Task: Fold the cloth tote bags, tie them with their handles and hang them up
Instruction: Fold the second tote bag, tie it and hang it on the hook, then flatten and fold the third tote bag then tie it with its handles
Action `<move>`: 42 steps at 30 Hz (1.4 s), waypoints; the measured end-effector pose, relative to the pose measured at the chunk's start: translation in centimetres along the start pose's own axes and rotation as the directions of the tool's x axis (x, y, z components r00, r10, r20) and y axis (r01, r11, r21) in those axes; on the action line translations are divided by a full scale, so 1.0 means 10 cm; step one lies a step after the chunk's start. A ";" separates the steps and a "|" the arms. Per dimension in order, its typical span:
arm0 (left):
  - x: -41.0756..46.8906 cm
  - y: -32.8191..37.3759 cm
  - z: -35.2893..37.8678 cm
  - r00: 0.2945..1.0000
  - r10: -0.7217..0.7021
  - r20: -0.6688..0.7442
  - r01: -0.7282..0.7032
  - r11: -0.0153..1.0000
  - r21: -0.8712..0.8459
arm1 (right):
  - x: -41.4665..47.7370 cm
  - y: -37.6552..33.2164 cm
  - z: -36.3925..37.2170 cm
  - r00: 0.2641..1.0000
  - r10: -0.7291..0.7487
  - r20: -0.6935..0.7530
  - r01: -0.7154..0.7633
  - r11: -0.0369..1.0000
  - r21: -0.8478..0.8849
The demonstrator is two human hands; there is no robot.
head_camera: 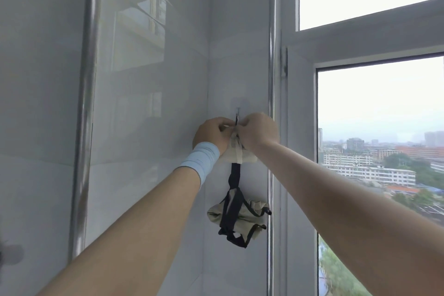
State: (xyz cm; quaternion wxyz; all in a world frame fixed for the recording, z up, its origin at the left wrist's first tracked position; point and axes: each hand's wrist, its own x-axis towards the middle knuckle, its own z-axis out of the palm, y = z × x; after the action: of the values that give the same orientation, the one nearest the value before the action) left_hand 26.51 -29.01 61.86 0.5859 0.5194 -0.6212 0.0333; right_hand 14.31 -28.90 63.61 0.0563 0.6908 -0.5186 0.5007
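Both arms raised toward a small wall hook (237, 110) on the white tiled wall (144, 79), near frame centre. Left hand (211, 133), with a light-blue wristband (200, 158), sits at 8 o'clock of the hook; right hand (258, 131) at 4 o'clock. Both hands closed, fingers curled, fingertips meeting at a thin black handle loop (236, 119) that runs up to the hook; both pinch it. Can't tell if the loop is fully over the hook.

Upper tote bag (240, 155), a cream folded bundle, shows just under the hands at 6 o'clock, partly covered by them, against the wall.

A black strap (235, 175) drops from behind that bundle straight down at 6 o'clock to the lower tote bag (249, 217): cream, bunched, wrapped and tied with black handles, hanging free against the wall. The top end of the strap is hidden.

Vertical metal pipe (86, 103) at 9 o'clock of the hands, well apart. Second pipe (271, 55) just beside the hook at 3 o'clock. Window (379, 115) further at 3 o'clock, city buildings outside.
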 end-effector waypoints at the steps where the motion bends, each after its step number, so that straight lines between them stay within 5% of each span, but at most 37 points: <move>1: -0.05 -0.03 0.01 1.000 0.000 0.005 0.000 1.000 -0.020 | -0.07 0.02 0.01 0.999 -0.052 -0.007 0.051 0.994 -0.099; 3: -0.16 -0.12 0.02 1.000 -0.003 0.031 0.005 0.998 -0.065 | -0.25 0.12 0.03 0.978 -0.208 -0.031 0.194 0.948 -0.251; 6: -0.30 -0.26 -0.02 0.996 0.003 0.090 0.005 0.996 -0.089 | -0.48 0.33 0.10 0.943 -0.332 -0.036 0.315 0.920 -0.232; 11: -0.45 -0.31 -0.04 0.984 0.042 0.173 -0.037 0.999 -0.035 | -0.59 0.46 0.15 0.962 -0.266 0.057 0.270 0.961 -0.064; 18: -0.60 -0.33 -0.11 0.941 0.027 0.338 -0.075 0.989 0.128 | -0.69 0.38 -0.01 0.951 -0.219 0.216 0.253 0.957 -0.141; 23: -0.82 -0.22 -0.22 0.980 0.110 0.167 -0.150 0.957 0.247 | -0.82 0.31 -0.27 0.965 -0.198 0.171 0.199 0.980 0.008; 28: -1.32 -0.07 -0.28 0.982 0.179 -0.057 -0.166 0.970 0.180 | -1.23 0.39 -0.47 0.964 -0.264 0.010 0.263 0.962 0.077; 36: -2.69 -0.12 0.04 0.969 -0.045 0.245 0.028 0.997 0.075 | -2.56 1.00 -0.31 0.937 -0.092 0.338 0.078 0.995 0.054; 42: -3.99 -0.29 0.39 0.802 -0.303 0.516 0.224 0.952 0.211 | -3.71 1.71 -0.14 0.808 0.066 0.585 -0.090 0.996 0.013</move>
State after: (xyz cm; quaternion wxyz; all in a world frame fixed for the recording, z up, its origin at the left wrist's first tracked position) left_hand 16.79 -8.71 28.55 0.3474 0.6283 -0.6790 -0.1534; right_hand 1.67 -11.40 28.95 -0.1400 0.7903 -0.5286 0.2765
